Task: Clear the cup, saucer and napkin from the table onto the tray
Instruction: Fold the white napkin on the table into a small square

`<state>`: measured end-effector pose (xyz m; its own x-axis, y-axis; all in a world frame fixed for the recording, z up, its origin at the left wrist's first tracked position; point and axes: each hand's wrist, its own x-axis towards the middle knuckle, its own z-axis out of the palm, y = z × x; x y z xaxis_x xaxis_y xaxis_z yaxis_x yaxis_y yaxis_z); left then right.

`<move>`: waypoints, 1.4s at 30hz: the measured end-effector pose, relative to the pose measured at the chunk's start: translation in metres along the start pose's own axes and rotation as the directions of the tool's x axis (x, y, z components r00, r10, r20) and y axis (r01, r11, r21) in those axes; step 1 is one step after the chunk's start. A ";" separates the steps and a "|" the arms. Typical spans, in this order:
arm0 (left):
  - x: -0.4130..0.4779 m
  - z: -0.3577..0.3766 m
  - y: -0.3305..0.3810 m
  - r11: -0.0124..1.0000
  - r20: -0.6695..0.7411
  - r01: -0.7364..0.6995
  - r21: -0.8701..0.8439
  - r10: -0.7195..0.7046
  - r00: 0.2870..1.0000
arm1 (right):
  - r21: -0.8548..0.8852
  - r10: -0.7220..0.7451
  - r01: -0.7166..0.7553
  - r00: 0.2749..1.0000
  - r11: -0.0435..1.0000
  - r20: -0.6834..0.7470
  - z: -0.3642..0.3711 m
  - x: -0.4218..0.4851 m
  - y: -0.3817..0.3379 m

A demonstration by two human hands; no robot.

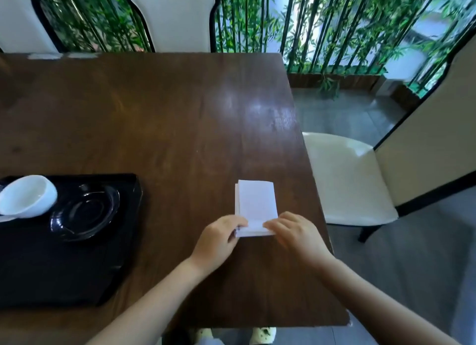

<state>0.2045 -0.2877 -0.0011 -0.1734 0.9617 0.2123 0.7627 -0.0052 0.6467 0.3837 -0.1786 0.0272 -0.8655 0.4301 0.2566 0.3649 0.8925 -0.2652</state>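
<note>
A folded white napkin (256,203) lies flat on the dark wooden table (167,118), right of centre. My left hand (219,238) pinches its near left corner, and my right hand (296,232) rests its fingertips on the near right corner. A black tray (77,280) sits at the left edge of the table. On the tray stand a white cup (27,198), tilted on its side, and a black saucer (85,212) right beside it.
A cream chair (347,180) stands close to the table's right edge. Two white chair backs (175,17) rise behind the far edge, with bamboo stems (322,28) beyond. Grey floor lies to the right.
</note>
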 end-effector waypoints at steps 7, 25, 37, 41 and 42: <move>-0.036 0.018 -0.004 0.996 0.068 0.031 -0.080 -0.026 0.997 | 0.101 0.050 -0.057 0.996 0.993 0.073 0.022 -0.034 0.004; 0.086 0.012 -0.032 0.891 -0.029 0.375 -0.256 -0.395 0.918 | 0.564 0.572 -0.546 0.806 0.620 0.152 0.041 0.061 0.063; 0.111 0.035 -0.060 0.930 -0.050 0.341 0.136 -0.337 0.940 | 0.259 0.601 -0.583 0.799 0.770 0.012 0.084 0.076 0.075; 0.111 0.039 -0.064 0.935 -0.069 0.307 0.178 -0.299 0.952 | 0.197 0.585 -0.563 0.808 0.803 -0.072 0.090 0.078 0.074; 0.112 0.041 -0.065 0.936 -0.075 0.298 0.186 -0.289 0.954 | 0.193 0.584 -0.562 0.807 0.804 -0.084 0.092 0.078 0.074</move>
<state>0.1607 -0.1687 -0.0493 -0.4328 0.8987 0.0705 0.7784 0.3331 0.5321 0.3117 -0.0911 -0.0574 -0.4566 0.8801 0.1302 0.7137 0.4497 -0.5370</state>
